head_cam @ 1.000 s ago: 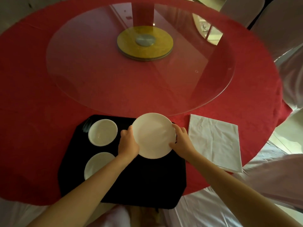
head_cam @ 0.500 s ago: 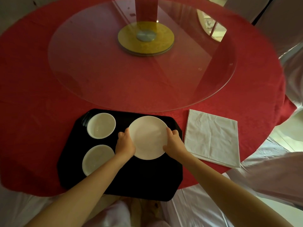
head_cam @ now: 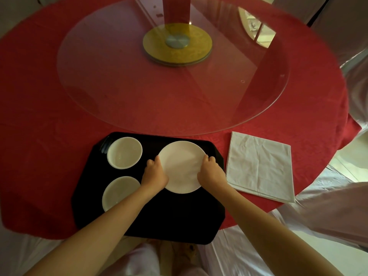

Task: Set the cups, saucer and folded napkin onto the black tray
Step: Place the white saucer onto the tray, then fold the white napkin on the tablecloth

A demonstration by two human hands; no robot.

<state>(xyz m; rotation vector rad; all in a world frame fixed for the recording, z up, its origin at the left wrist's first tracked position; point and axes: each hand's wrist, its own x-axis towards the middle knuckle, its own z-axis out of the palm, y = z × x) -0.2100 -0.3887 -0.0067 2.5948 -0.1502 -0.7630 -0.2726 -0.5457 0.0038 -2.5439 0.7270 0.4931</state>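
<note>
A black tray [head_cam: 175,216] lies at the near edge of the red table. Two white cups stand on its left side: one at the back [head_cam: 124,152], one nearer [head_cam: 117,191], partly behind my left forearm. A white saucer [head_cam: 182,166] is over the tray's back right part. My left hand [head_cam: 155,175] grips its left rim and my right hand [head_cam: 211,173] its right rim. Whether the saucer rests on the tray I cannot tell. A folded white napkin [head_cam: 260,166] lies on the tablecloth right of the tray.
A large glass turntable [head_cam: 139,86] on a gold hub [head_cam: 177,44] covers the table's middle, its near edge just behind the tray. White-covered chairs [head_cam: 354,36] stand at the right. The table edge runs beneath the tray's front.
Both hands have carried the saucer from the tray's back edge inward over the tray. The cups and napkin have stayed put.
</note>
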